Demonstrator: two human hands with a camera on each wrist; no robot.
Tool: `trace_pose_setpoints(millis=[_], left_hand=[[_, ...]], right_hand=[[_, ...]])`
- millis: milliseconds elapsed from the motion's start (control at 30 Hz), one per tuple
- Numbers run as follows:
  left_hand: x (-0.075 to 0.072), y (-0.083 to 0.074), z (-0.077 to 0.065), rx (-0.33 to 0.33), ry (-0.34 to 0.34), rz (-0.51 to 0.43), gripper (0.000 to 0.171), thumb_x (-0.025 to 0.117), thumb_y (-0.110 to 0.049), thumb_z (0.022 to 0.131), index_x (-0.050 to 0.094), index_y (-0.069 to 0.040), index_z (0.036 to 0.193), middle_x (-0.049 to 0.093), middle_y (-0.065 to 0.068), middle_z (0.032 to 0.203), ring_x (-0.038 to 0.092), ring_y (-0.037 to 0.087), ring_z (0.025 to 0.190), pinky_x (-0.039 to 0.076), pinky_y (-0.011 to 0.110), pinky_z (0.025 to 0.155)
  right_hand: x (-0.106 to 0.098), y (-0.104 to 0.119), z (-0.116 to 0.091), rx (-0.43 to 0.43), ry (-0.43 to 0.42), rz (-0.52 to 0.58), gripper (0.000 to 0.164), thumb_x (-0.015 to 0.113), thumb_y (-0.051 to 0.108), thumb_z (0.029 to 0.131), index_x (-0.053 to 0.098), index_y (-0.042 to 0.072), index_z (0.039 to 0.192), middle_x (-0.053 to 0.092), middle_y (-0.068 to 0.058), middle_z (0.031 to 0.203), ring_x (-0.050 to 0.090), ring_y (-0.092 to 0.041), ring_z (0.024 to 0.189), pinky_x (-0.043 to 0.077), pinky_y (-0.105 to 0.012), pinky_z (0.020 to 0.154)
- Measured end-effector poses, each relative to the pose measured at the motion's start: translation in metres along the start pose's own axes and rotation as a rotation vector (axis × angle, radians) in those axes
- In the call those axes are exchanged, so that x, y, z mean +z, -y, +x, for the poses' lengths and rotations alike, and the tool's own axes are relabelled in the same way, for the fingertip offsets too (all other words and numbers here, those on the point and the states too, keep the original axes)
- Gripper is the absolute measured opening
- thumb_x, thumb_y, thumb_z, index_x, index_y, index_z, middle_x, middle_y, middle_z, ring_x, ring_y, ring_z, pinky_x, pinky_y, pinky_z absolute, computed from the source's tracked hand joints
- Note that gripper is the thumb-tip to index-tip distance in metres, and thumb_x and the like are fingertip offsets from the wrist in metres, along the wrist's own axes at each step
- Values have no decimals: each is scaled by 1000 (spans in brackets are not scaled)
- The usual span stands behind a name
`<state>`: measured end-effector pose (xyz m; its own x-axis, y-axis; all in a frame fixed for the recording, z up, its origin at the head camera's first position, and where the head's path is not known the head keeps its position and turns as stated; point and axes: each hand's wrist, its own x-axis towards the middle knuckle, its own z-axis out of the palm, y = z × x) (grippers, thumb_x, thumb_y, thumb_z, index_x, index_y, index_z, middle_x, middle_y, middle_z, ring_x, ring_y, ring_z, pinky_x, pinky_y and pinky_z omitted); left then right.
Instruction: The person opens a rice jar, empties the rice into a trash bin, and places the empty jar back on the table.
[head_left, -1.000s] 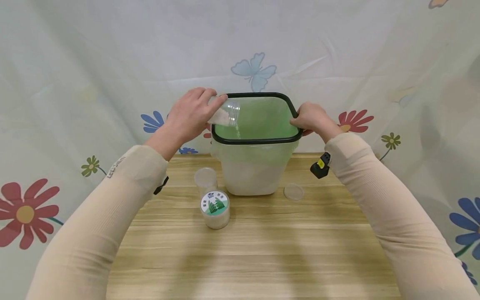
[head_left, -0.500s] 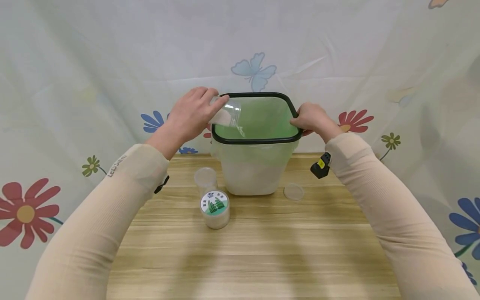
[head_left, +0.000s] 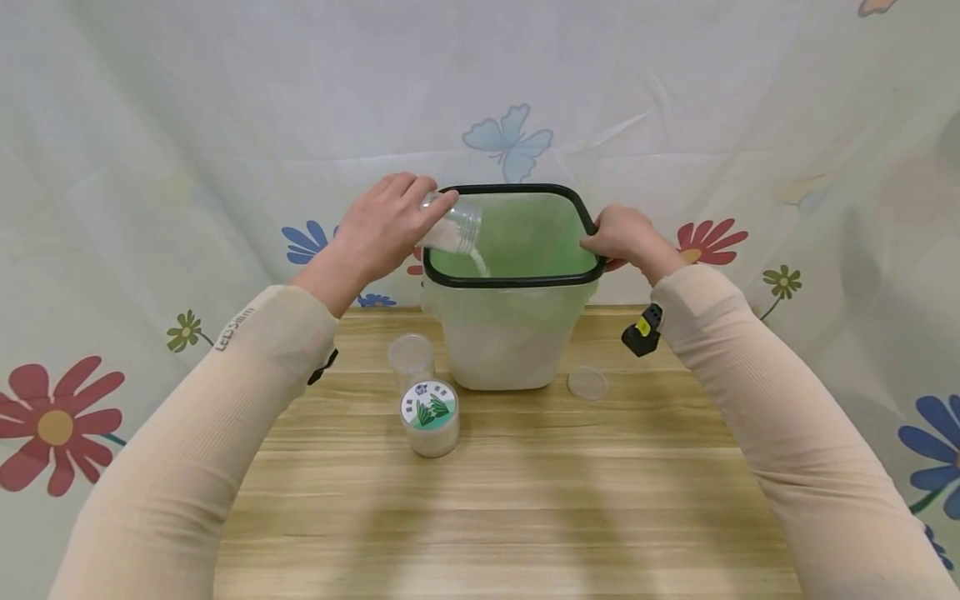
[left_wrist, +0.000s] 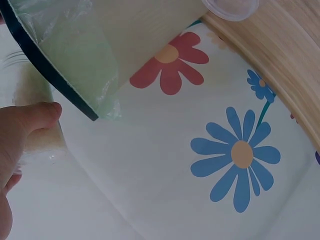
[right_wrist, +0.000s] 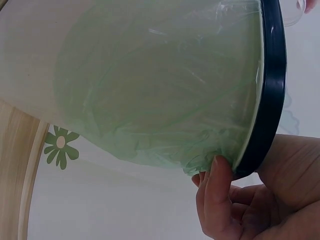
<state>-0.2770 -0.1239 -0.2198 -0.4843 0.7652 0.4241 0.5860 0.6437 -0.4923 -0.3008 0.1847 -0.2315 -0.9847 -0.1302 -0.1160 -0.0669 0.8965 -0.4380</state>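
The left hand point(head_left: 381, 227) gripped a tipped jar point(head_left: 457, 229) over the bin point(head_left: 504, 350), the right hand point(head_left: 624, 234) held the rim point(head_left: 517, 282), and on the table point(head_left: 540, 508) a labelled tub point(head_left: 431, 417) partly hid a clear tub point(head_left: 412, 357), a lid point(head_left: 587, 383) lying right of the bin.

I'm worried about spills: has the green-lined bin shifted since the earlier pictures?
No. In the head view, the bin stands at the same spot on the table, judged against the round lid beside it.
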Motion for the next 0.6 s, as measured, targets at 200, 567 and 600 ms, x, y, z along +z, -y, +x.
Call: trace_pose_setpoints(millis=[200,567,600], left_hand=[[-2,0,2,-1,22,11,63,70,3,75,44,-6,132,51,19,119,50,35,109,40,41,100],[-3,-2,0,6,40,25,64,68,4,76,42,-6,134,51,20,120,49,35,110,40,41,100],[-3,-2,0,7,39,25,64,67,5,76,42,-6,134,50,20,121,49,35,110,40,41,100]], right_hand=[[-1,-1,-1,-1,-3,-3,26,48,16,86,58,-8,86,58,-8,68,59,-8,47,54,-25,53],[2,1,0,-20,-11,-5,24,49,16,86,57,-6,81,57,-7,66,59,-8,45,55,-27,54],[2,1,0,-22,-14,-7,24,49,16,86,57,-6,80,57,-7,66,59,-8,45,55,-27,54]])
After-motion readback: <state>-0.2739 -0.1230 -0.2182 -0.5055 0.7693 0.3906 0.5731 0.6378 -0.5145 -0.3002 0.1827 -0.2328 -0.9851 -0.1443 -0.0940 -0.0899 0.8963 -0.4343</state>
